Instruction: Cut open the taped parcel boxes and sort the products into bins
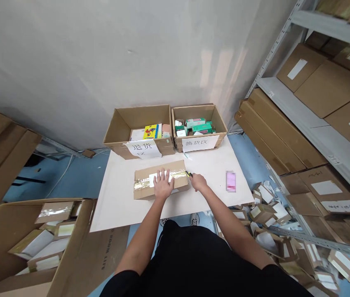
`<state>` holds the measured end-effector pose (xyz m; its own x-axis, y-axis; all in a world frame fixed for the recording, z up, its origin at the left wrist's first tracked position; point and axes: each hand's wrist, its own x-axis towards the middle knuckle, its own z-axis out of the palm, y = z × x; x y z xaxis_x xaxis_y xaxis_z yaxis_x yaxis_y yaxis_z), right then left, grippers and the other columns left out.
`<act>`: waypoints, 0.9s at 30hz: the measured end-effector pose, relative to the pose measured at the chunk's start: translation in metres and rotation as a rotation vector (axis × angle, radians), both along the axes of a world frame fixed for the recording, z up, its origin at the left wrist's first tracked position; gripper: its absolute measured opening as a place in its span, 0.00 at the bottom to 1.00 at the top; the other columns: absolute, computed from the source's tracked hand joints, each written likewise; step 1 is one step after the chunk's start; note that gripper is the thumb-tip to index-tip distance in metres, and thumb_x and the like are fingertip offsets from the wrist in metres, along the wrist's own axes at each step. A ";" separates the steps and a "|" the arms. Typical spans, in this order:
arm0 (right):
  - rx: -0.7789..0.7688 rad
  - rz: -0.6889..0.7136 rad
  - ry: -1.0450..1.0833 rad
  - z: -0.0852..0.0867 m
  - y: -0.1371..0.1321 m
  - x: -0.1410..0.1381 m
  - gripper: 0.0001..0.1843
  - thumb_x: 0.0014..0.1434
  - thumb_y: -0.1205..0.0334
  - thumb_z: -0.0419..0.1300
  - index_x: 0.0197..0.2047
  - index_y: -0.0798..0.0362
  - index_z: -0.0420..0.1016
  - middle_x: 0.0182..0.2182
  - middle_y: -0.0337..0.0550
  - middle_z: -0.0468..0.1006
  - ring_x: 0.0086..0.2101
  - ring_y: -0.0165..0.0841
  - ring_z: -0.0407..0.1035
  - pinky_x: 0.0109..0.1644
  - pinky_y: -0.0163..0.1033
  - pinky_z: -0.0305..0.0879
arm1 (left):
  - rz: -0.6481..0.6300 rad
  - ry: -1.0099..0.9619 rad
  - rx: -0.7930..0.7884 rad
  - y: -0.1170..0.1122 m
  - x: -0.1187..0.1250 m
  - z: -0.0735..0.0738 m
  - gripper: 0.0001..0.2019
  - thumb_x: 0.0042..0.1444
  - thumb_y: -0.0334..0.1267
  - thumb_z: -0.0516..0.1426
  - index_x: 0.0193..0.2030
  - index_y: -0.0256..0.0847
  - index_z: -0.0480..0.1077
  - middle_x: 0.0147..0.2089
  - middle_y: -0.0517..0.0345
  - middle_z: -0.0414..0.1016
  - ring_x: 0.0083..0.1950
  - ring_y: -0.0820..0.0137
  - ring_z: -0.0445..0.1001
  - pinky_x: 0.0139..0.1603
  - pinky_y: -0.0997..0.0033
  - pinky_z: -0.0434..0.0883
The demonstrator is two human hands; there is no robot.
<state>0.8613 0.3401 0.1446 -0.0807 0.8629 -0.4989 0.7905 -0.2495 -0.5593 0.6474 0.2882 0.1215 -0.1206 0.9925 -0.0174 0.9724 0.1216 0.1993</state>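
Note:
A taped cardboard box (144, 190) lies on the white table (113, 206), with clear shiny tape along its top and a white label (151, 180). My left hand (163, 185) rests flat on top of the box, fingers spread over the tape and label. In my right hand (198, 182) is a utility knife (189, 173) with yellow and black showing. Its tip is at the right end of the box, near the tape; whether the blade touches cannot be made out.
Two open cartons with handwritten signs stand at the table's back: the left carton (125, 150) holds a yellow box, the right carton (222, 123) green boxes. A blurred pink rectangle (231, 181) lies right. Shelving (317, 132) and piled parcels (264, 212) stand right, a large carton (78, 247) left.

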 end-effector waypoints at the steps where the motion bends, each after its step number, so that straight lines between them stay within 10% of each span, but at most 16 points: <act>1: 0.024 -0.001 -0.045 0.002 0.001 -0.005 0.09 0.66 0.55 0.65 0.41 0.53 0.78 0.24 0.48 0.81 0.27 0.42 0.80 0.36 0.41 0.70 | 0.004 0.000 0.002 0.000 0.001 0.000 0.33 0.72 0.54 0.44 0.79 0.46 0.55 0.82 0.53 0.49 0.83 0.51 0.42 0.80 0.42 0.45; 8: 0.043 0.040 -0.116 0.004 -0.001 -0.018 0.07 0.52 0.70 0.71 0.35 0.54 0.80 0.32 0.60 0.84 0.38 0.54 0.83 0.41 0.48 0.73 | 0.015 -0.060 0.029 0.000 0.003 -0.002 0.33 0.71 0.53 0.46 0.80 0.46 0.55 0.82 0.53 0.50 0.83 0.50 0.41 0.80 0.42 0.44; 19: 0.046 -0.122 -0.087 0.013 -0.048 -0.015 0.12 0.66 0.55 0.64 0.34 0.53 0.75 0.30 0.51 0.82 0.16 0.35 0.73 0.33 0.42 0.70 | -0.010 -0.144 0.045 -0.001 0.002 -0.010 0.34 0.71 0.52 0.45 0.80 0.42 0.52 0.82 0.48 0.48 0.83 0.48 0.39 0.79 0.38 0.42; 27: 0.135 -0.264 -0.143 0.031 -0.073 -0.033 0.18 0.76 0.48 0.48 0.47 0.52 0.71 0.29 0.43 0.81 0.20 0.31 0.75 0.35 0.35 0.67 | -0.129 -0.168 -0.026 0.010 -0.016 0.000 0.32 0.70 0.52 0.47 0.77 0.44 0.61 0.80 0.46 0.56 0.80 0.46 0.51 0.75 0.38 0.53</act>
